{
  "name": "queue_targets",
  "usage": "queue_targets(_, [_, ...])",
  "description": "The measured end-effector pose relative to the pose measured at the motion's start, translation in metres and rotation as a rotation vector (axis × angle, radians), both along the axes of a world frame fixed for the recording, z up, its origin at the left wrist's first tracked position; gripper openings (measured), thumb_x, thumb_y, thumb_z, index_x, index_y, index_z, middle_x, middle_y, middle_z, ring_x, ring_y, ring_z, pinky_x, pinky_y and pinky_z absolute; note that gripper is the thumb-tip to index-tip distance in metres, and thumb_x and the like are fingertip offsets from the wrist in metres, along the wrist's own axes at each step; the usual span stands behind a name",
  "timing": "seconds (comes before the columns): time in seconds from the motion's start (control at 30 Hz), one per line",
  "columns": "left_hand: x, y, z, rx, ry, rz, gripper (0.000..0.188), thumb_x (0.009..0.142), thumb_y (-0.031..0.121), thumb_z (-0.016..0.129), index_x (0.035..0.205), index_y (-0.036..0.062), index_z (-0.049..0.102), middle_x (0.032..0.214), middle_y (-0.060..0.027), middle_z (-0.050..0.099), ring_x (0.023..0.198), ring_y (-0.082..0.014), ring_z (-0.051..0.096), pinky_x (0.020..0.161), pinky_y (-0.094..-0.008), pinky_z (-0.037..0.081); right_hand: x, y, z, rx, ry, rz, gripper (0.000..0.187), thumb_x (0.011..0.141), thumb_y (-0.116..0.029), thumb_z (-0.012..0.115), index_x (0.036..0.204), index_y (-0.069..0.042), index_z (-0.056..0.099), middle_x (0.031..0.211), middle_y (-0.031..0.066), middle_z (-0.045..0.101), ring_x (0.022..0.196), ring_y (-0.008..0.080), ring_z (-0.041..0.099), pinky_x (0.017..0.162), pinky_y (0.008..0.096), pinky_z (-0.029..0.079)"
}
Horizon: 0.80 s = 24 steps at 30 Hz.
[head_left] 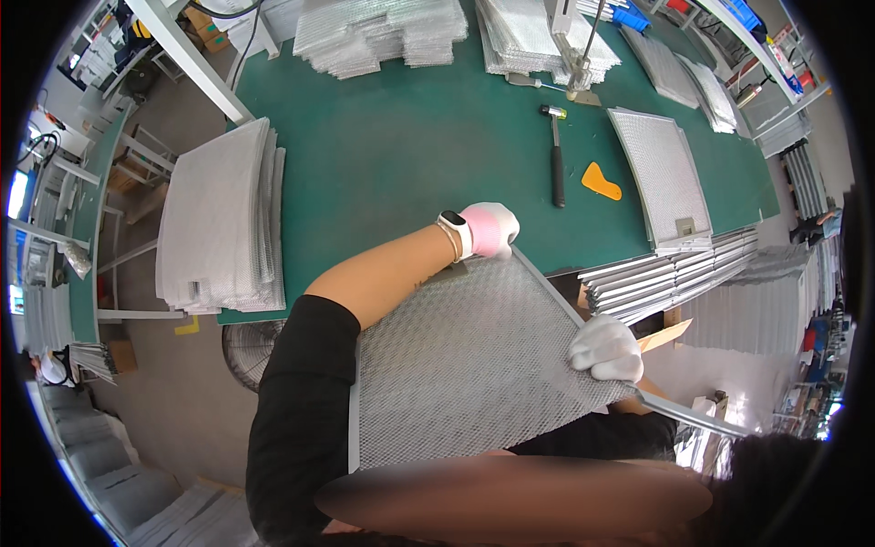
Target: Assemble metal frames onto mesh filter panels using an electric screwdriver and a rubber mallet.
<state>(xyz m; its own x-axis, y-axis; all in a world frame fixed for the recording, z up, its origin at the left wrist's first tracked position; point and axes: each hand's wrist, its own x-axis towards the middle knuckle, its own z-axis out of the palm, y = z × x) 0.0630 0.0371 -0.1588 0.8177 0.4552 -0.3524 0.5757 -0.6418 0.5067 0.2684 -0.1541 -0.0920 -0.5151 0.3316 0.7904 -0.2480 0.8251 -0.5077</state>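
A grey metal mesh panel [456, 365] with thin metal edge strips leans at the near edge of the green table, tilted toward me. My left hand [492, 230], in a white and pink glove, is closed over its far corner; a white band with a dark face circles that wrist. My right hand [606, 351], white-gloved, is closed round the panel's right edge, where the mesh meets the frame strip [550, 287]. From beside that hand a metal strip [697, 417] juts out to the right. The fingertips of both hands are hidden.
On the green table [392, 146] lie a mallet [557, 155], an orange-yellow scraper [602, 181] and a framed mesh panel [663, 178]. Stacks of mesh sheets stand at left [219, 219] and back [383, 32]. Framed panels [670, 278] are piled at right. A floor fan [246, 354] sits below.
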Motion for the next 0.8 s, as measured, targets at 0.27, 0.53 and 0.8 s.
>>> queue_targets(0.27, [-0.028, 0.008, -0.005, -0.071, -0.125, -0.121, 0.028, 0.083, 0.025, 0.066, 0.102, 0.0058, 0.072, 0.097, -0.0131, 0.072, 0.09, -0.0288, 0.068, 0.081, -0.039, 0.053, -0.028, 0.01, 0.017, -0.082, 0.146, -0.258, 0.027, 0.094, -0.03, 0.064, 0.086, -0.005, 0.058, 0.084, 0.011, 0.069, 0.074, 0.0262, 0.068, 0.066, 0.0387, 0.054])
queue_targets(0.53, [-0.239, -0.051, 0.119, -0.312, -1.442, -0.466, 0.053, 0.082, 0.017, 0.073, 0.126, -0.0085, 0.058, 0.109, -0.0287, 0.066, 0.097, -0.0339, 0.07, 0.08, -0.0486, 0.057, -0.041, 0.081, 0.064, -0.228, 0.059, -0.454, 0.018, 0.09, -0.014, 0.064, 0.078, 0.001, 0.063, 0.073, 0.0129, 0.065, 0.063, 0.0244, 0.061, 0.058, 0.0351, 0.049])
queue_targets(0.8, [-0.177, -0.114, 0.126, 0.533, -1.499, 0.546, 0.017, 0.08, 0.011, 0.074, 0.082, -0.0018, 0.064, 0.068, -0.0088, 0.063, 0.058, -0.0196, 0.06, 0.054, -0.0312, 0.045, -0.059, 0.115, 0.055, -0.315, 0.29, -0.365, 0.022, 0.092, -0.02, 0.067, 0.083, 0.0, 0.065, 0.075, 0.0138, 0.067, 0.069, 0.0221, 0.062, 0.061, 0.0327, 0.049])
